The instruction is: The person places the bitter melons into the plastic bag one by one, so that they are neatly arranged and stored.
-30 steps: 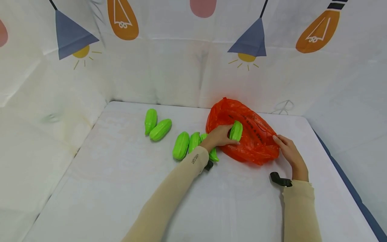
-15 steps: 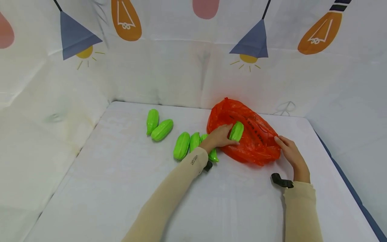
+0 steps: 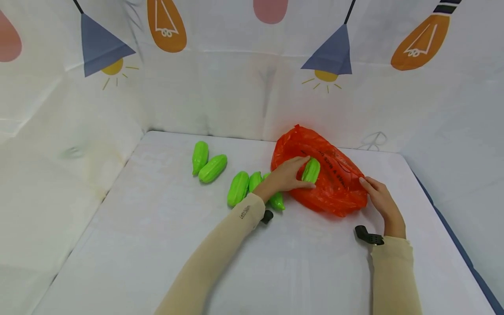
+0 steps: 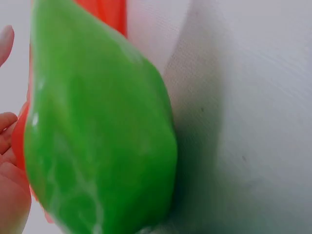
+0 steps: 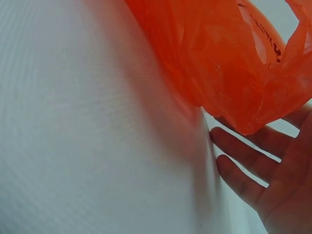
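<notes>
In the head view my left hand (image 3: 289, 175) holds a bright green, ridged gourd (image 3: 312, 170) at the mouth of a red plastic bag (image 3: 338, 197). Its thumb lies below the gourd and its fingers above. My right hand (image 3: 379, 197) pinches the bag's right edge; in the right wrist view the other fingers (image 5: 243, 153) are spread beneath the red plastic. More gourds lie by my left wrist, one upright-looking gourd (image 3: 238, 189) and another gourd (image 3: 277, 202) partly hidden by the forearm. A gourd (image 4: 97, 126) fills much of the left wrist view, before the left hand.
Two more green gourds, a far gourd (image 3: 200, 157) and a slanted gourd (image 3: 213, 169), lie at the back left of the white table (image 3: 118, 245). Behind the table hangs a white cloth (image 3: 228, 96) printed with lamps and bulbs.
My left hand has shifted slightly, its fingers reaching a bit further over the gourd at the bag's mouth. The right hand keeps its pinch on the bag. The head view has drifted slightly.
</notes>
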`<state>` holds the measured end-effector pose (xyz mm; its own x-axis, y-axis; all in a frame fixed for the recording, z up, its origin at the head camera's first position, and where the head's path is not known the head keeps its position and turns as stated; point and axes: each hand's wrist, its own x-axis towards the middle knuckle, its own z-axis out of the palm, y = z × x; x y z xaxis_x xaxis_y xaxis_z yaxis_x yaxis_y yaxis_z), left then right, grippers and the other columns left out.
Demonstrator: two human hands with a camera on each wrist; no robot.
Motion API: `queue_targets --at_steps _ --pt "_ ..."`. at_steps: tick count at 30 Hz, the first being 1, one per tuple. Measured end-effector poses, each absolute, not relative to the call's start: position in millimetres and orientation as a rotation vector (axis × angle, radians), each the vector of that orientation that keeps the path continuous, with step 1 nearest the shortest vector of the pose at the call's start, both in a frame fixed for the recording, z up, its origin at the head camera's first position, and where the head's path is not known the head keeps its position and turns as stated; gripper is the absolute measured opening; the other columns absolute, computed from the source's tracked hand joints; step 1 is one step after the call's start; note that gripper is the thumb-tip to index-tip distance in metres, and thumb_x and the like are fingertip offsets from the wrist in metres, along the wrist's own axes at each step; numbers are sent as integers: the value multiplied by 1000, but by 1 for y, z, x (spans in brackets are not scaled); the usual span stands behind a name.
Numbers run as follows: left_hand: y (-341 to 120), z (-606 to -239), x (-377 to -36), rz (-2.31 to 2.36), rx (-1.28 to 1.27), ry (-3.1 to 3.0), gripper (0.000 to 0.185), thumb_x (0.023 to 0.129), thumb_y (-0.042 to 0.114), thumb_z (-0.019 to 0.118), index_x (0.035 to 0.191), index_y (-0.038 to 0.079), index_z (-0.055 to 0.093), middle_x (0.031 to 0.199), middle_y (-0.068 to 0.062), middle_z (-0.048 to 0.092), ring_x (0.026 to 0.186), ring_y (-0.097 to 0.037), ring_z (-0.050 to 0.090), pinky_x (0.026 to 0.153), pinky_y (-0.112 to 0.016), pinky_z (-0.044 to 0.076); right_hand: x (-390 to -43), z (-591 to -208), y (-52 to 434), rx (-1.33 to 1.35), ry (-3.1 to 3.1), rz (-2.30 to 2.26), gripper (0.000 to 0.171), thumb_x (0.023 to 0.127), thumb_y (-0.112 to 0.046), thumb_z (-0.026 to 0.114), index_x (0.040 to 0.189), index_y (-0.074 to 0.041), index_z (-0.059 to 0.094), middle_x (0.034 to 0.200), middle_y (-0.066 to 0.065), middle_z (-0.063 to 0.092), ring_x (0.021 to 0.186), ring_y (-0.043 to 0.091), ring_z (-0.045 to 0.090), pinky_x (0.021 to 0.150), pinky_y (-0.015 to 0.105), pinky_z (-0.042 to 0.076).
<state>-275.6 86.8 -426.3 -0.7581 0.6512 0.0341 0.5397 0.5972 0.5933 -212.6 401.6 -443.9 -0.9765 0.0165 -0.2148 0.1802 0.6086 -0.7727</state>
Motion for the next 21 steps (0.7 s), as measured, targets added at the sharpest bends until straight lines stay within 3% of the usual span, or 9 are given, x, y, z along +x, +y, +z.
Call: queue_targets --at_steps 9,21 --pt "70 -422 -269 977 984 2573 97 81 63 69 157 22 24 160 3 31 148 -16 25 118 -39 32 -213 -445 403 163 2646 -1297 76 103 -51 30 152 7 19 153 35 23 140 52 20 108 74 22" --pt "38 -420 -262 1047 943 2612 95 81 58 72 155 17 29 159 0 32 147 -19 28 118 -41 33 -211 -443 401 141 2657 -1301 77 103 -51 31 151 9 21 152 37 24 139 53 20 109 74 21"
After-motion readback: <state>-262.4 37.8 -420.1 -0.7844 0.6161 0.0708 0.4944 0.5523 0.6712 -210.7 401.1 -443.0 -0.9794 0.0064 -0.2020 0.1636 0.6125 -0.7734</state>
